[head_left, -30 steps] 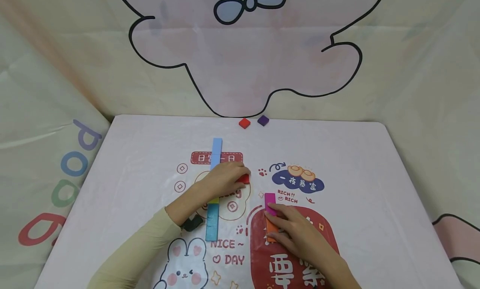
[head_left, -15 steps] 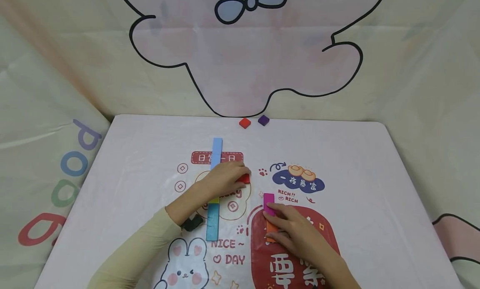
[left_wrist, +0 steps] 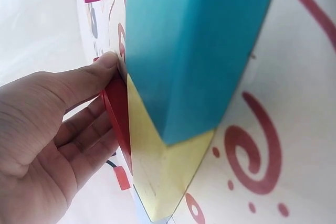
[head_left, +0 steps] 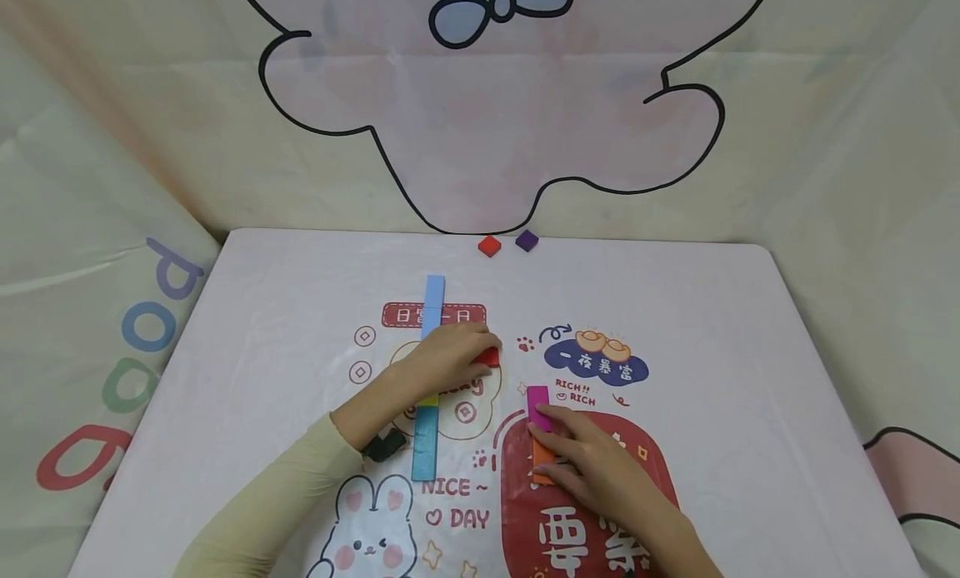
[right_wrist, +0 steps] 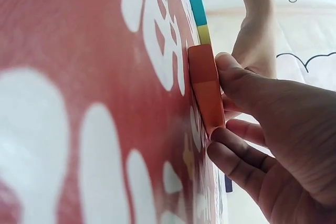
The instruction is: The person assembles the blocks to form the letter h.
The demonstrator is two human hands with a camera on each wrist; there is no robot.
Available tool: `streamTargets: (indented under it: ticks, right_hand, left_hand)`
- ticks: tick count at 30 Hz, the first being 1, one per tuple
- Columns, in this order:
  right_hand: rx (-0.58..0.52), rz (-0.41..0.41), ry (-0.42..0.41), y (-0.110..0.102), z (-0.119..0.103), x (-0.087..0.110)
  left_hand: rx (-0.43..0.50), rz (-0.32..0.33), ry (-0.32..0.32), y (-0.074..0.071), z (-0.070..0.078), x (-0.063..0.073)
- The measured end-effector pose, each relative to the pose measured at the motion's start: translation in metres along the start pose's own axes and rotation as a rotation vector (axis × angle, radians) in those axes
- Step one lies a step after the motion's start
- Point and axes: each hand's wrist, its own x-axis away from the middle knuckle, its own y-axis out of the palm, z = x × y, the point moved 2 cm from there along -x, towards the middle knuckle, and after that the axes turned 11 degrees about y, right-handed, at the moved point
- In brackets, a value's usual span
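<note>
My left hand [head_left: 450, 357] grips a red block [head_left: 487, 358] with thumb and fingers. In the left wrist view that red block [left_wrist: 117, 106] lies against the side of a yellow block [left_wrist: 168, 182], which joins a teal block [left_wrist: 189, 56]. From the head view, a light blue block [head_left: 433, 299] extends this row away from me; my hand covers its middle. My right hand [head_left: 588, 461] holds an orange block [head_left: 543, 457] between thumb and fingers, its fingertips also touching a magenta block [head_left: 537, 397] at the orange block's far end. Both lie flat on the table.
At the table's [head_left: 712, 328] back edge sit a small red-orange block [head_left: 490, 246] and a dark purple block [head_left: 527, 241]. Printed pictures and lettering, including a rabbit [head_left: 369, 532], decorate the white cover. A drawn curtain [head_left: 480, 128] hangs behind the table.
The magenta block has shifted slightly to the left under my right fingers since a second ago. My left hand and the row beneath it stay in place.
</note>
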Motion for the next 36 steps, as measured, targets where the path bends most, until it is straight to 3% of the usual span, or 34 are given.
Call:
streamTargets:
  ticks: [12, 21, 36]
  right_hand:
    - [-0.018, -0.013, 0.018, 0.0013, -0.0005, -0.0001]
    - [0.078, 0.056, -0.017, 0.0013, 0.0004, -0.0003]
    - [0.028, -0.002, 0.042, 0.0019, -0.0050, 0.0036]
  left_hand:
    - [-0.007, -0.002, 0.001, 0.0026, -0.0019, -0.0020]
    - [-0.001, -0.008, 0.000, 0.0027, -0.0019, -0.0011]
    - [0.010, -0.015, 0.008, -0.0007, -0.0027, 0.0007]
